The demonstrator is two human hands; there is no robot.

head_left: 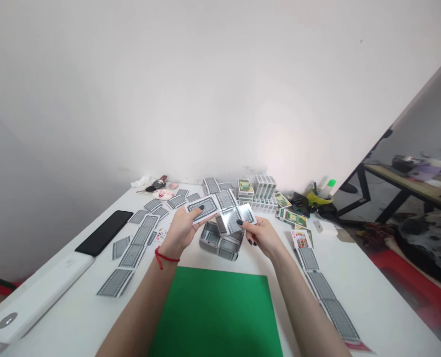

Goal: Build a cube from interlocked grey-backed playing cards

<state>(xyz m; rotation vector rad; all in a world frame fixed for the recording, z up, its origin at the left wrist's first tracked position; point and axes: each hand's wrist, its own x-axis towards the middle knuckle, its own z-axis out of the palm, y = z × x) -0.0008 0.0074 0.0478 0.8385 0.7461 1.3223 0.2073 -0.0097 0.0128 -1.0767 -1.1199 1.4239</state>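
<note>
Table edges: of the white tabletop (354, 265), slanting down to the left and to the right; at the back, meeting the plain pale wall (220, 89).
Room for moving: between the forearms, over the flat green rectangular sheet (220, 312); white surface also visible on both sides of it.
At the left: long white plastic case (38, 302) with round silvery button, lying along the edge; flat black slab (105, 232) just beyond; nearer to the arm, overlapping row of grey patterned cards (142, 238).
At the right: slanting line of grey-backed cards (328, 292), close beside the forearm, with a colourful face card (301, 239) at its far end.
At the back, in the way: stacked white-and-green card boxes (265, 187); farther left, dark bunch of keys (159, 184).
Below the hands: blocky form covered in grey cards (220, 243), on the table beyond the sheet; contact with the held cards not possible to tell.
Left hand (181, 228): closed, pinching a grey bordered card (202, 208), thumb on top.
Right hand (260, 235): closed, gripping a shiny cluster of grey cards (230, 221) by its right part, fingers curled below.
Held cards: raised between both hands; joined or only overlapping, not possible to tell.
</note>
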